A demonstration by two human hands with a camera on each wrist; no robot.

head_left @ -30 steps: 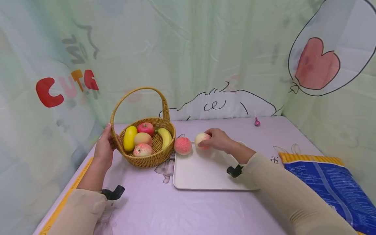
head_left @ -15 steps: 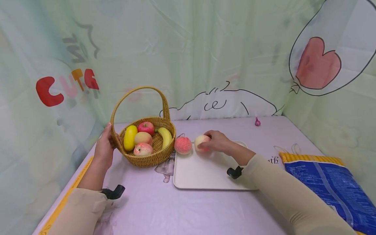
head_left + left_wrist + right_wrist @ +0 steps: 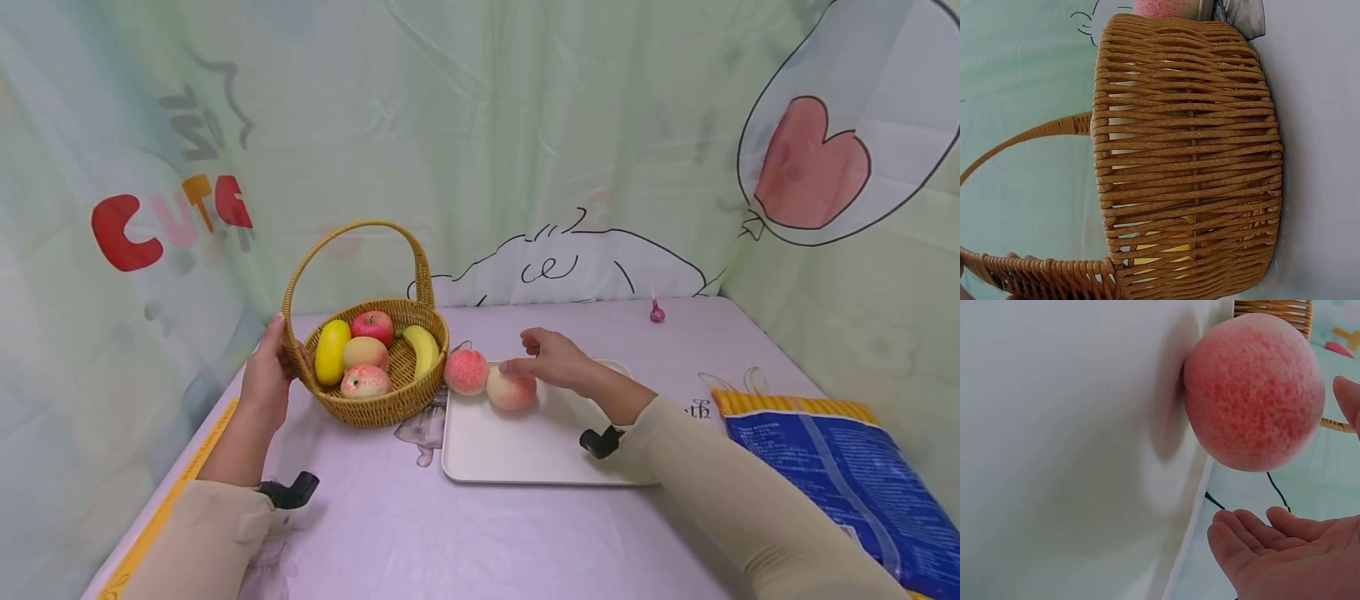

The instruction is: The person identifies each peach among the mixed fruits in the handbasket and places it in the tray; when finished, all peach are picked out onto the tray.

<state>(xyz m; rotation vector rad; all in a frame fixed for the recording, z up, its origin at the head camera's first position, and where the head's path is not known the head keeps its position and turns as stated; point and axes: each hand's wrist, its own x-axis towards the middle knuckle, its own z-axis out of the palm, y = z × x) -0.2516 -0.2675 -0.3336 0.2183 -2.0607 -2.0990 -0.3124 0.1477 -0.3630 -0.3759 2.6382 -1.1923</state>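
My left hand (image 3: 264, 371) grips the foot of the handle on the wicker basket (image 3: 382, 412). Its woven side fills most of the left wrist view. Inside lie a red apple (image 3: 372, 327), a banana (image 3: 424, 350), a long yellow fruit (image 3: 332, 353) and two peaches, one pale orange (image 3: 366, 355) and one speckled pink (image 3: 366, 382). On the white tray (image 3: 525, 454), a pink peach (image 3: 467, 372) sits beside a cream-and-pink peach (image 3: 512, 392). My right hand (image 3: 561, 361) is just behind the latter, fingers and thumb spread apart, holding nothing; the right wrist view shows a gap around the peach (image 3: 1254, 394).
A blue and yellow packet (image 3: 832, 475) lies to the right of the tray. Far back on the table stands a small magenta object (image 3: 657, 312). Printed curtains (image 3: 480, 150) close off the back and both sides.
My right hand has let go of the cream-and-pink peach. That peach has shifted nearer and slightly left, up to the pink one. The left hand and basket have stayed put.
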